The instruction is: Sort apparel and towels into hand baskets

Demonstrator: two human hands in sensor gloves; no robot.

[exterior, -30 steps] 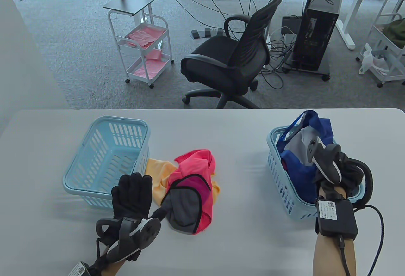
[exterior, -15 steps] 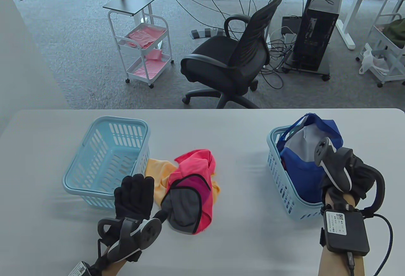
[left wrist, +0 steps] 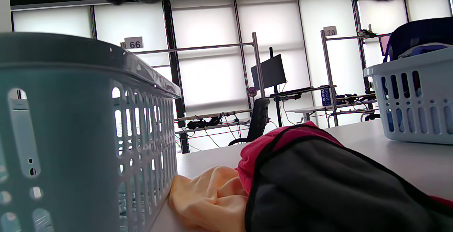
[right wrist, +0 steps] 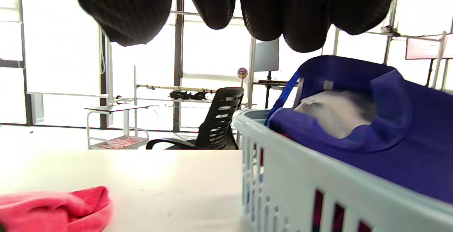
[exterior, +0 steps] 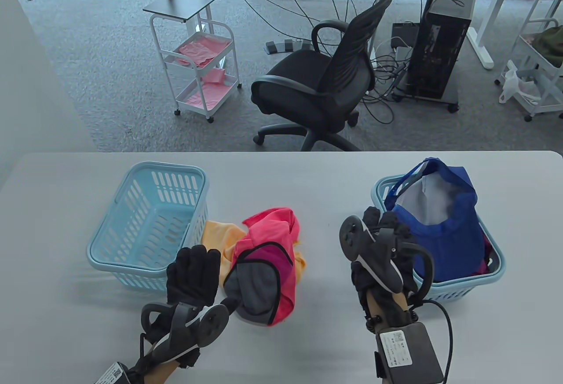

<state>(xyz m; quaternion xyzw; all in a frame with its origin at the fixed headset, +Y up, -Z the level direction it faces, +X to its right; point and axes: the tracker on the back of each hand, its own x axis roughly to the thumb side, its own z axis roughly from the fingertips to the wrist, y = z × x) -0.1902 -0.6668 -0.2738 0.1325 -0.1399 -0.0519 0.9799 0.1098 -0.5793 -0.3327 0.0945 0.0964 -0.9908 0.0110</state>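
On the counter (exterior: pixel 308 340), pink and grey garment (exterior: pixel 266 265) over an orange towel (exterior: pixel 220 236) at the centre, left basket (exterior: pixel 147 223) just beside, left hand (exterior: pixel 193 276) released with thumb touching the garment, right hand (exterior: pixel 382 243) released, holding nothing, beside the right basket (exterior: pixel 466 280) holding blue apparel (exterior: pixel 444 234).

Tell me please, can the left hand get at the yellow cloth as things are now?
Probably yes, partly. The left hand lies right beside the yellow cloth, whose near edge is bare; the pink garment covers the rest.
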